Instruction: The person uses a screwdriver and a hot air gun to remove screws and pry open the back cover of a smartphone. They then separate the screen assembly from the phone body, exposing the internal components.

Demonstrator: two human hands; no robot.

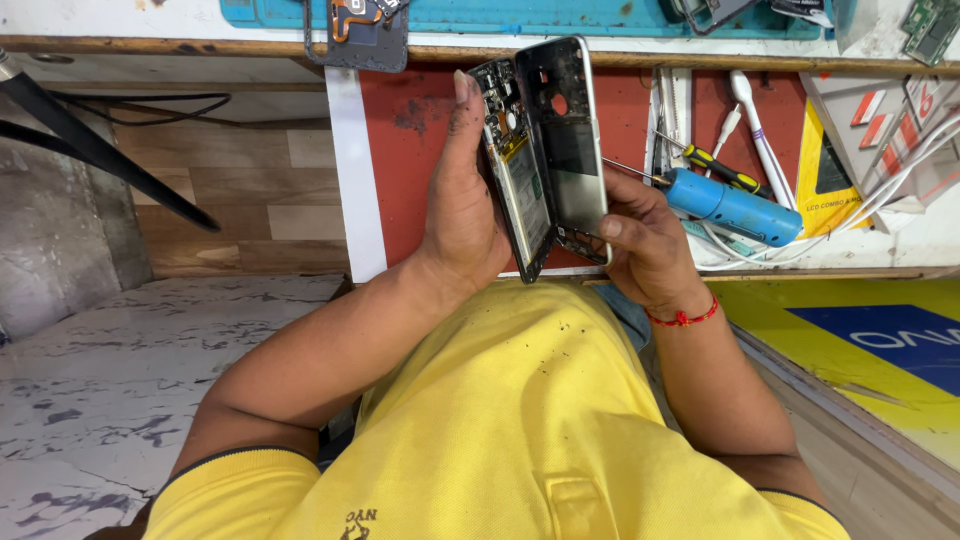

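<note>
item: phone (520, 190), opened, held upright in front of my chest, just below the surface (640, 60) edge. its board and battery side faces right; i judge it is held edge-on so the inside can be seen.

item: frame (572, 140), grey-green, with camera cutouts, tilted away from the phone like a book cover. the two parts meet near the bottom and stand apart at the top.

item: left hand (462, 215). palm flat along the phone's back, thumb stretched straight up its edge, fingers hidden behind; clamped on the phone. forearm comes up from lower left, elbow bent.

item: right hand (640, 240). fingers curled round the frame's lower right corner, thumb pressed at its bottom edge; closed on the frame. a red thread sits on the wrist. forearm rises from lower right.

item: screwdriver (735, 205), blue handle, lying just beside the right hand on a ledge, its thin shaft pointing toward the frame.

item: second screwdriver (722, 168), black and yellow, just above the blue one.

item: white cables (880, 190), looped at right.

item: blue mat (560, 15) on the surface above, with loose phone parts.
</note>
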